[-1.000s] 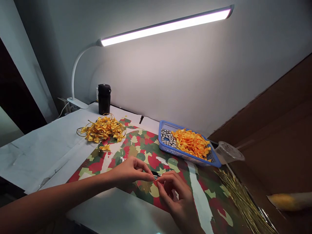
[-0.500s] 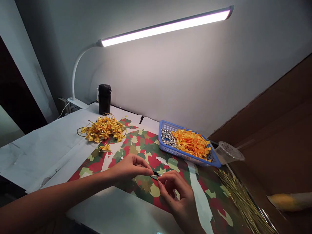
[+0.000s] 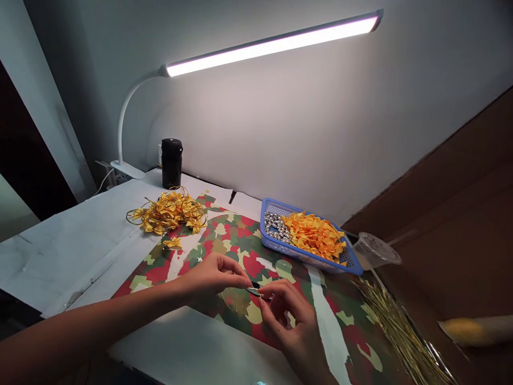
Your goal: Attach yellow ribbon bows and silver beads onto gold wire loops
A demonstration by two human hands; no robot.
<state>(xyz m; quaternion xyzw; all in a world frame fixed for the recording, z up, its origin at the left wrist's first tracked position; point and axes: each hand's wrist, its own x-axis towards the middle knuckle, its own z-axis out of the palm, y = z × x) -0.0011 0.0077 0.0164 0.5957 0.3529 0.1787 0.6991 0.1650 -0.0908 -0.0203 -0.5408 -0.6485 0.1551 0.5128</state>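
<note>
Bare left forearm [image 3: 120, 323], bare left hand [image 3: 222, 274], bare right hand [image 3: 295, 316]

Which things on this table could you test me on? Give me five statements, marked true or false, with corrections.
1. The blue basket holds orange pieces and silver beads. True.
2. The lamp is switched off. False: the lamp is lit.
3. The black bottle stands upright. True.
4. The left hand and right hand are far apart. False: they are close together, at a small thin piece too unclear to identify.
5. The bundle of stems lies beside the bottle. False: the stems lie at the right, in front of the clear plastic container.
</note>
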